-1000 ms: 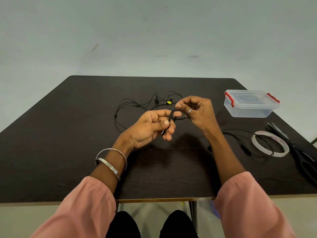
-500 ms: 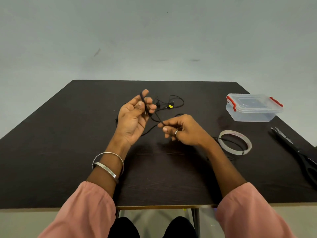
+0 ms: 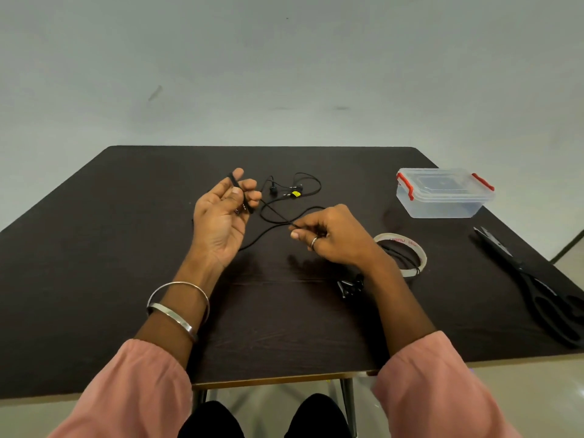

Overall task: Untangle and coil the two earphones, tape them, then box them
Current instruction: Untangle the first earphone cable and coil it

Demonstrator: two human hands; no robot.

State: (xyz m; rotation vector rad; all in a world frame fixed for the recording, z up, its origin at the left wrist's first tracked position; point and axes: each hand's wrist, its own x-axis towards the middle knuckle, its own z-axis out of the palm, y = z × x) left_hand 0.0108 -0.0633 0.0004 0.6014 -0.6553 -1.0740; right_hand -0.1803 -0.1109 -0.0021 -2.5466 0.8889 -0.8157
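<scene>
My left hand (image 3: 222, 213) is raised palm up over the dark table (image 3: 94, 263), with loops of a black earphone cable (image 3: 275, 216) wound round its fingers and the plug held by the thumb. My right hand (image 3: 328, 237) pinches the same cable a little to the right, low over the table. The cable's earbuds, one with a yellow tag, lie behind the hands. A second black earphone (image 3: 350, 287) lies under my right wrist, its cable running through the tape roll (image 3: 410, 248). The clear box (image 3: 442, 192) with red clips stands shut at the back right.
Black scissors (image 3: 537, 289) lie along the table's right edge. The table's near edge runs just in front of my sleeves, with my knees below it. A plain wall stands behind the table.
My hands have parted: the left rose and turned palm up with the cable wound on it, while the right moved down and right, drawing the cable out.
</scene>
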